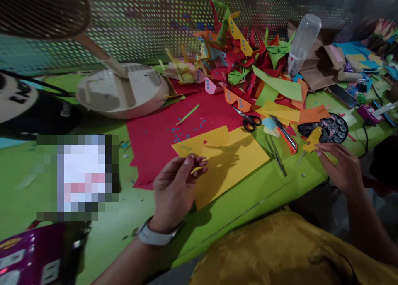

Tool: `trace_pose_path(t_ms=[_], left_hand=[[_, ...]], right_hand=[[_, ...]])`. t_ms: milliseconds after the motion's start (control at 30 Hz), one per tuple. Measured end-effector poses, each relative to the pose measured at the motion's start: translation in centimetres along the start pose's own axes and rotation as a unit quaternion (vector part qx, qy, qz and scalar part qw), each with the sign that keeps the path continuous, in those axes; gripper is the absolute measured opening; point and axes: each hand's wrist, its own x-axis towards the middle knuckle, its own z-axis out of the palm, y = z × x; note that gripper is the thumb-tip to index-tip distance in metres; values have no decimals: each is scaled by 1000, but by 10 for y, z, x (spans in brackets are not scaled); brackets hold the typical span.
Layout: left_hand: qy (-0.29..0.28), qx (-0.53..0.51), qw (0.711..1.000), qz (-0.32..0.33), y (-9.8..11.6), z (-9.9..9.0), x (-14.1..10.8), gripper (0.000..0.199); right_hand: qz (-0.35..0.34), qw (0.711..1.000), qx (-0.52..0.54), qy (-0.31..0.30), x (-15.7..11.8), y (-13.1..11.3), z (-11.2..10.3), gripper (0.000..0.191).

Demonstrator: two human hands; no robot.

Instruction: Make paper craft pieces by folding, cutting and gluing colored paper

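Note:
My left hand (180,181), with a watch on the wrist, is closed with a small yellow paper strip (199,169) between its fingers. Beneath it lies a yellow paper sheet (236,165) with a cut-out notch, over a larger red sheet (149,152). My right hand (342,169) is at the table's right side, fingers closed on a yellow-handled tool (313,141) with a thin metal tip; its exact kind is unclear. Near that hand are tweezers (276,156), an orange box cutter (286,139), black-handled scissors (251,122) and a round black tray (337,127).
Folded colored paper shapes (236,53) are heaped against the mesh panel (139,28). A round white container (124,94) stands at back left, a clear bottle (306,40) at back right. A purple power strip (34,252) sits front left. Blue dots and scraps lie scattered.

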Motion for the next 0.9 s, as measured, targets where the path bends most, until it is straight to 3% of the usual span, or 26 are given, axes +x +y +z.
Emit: trace_pose_path(t_ms=[200,400,600,700,800,900], left_hand=[[5,1,1000,15,-2,-3,4,31],[6,-13,1000,10,0,-4,6,29],[9,-21,1000,-9,-1,-1,6,34],[-1,-22,1000,-4,-3,-2,6,34],[-12,-22,1000,4,-5,-3,6,32],[-18,-28,999,0,-6,-3,7,33]], right_hand=[[44,994,-104,2,-10,11,-4,24],[48,984,-155,-73,-12,19,-5,35],[11,995,-88,-49,1,-17,9,31],[-6,990,-32,-138,6,-44,31,34],[-2,966,-35,-256,10,-57,49,33],[-13,960,-24,-278,11,-56,54,41]])
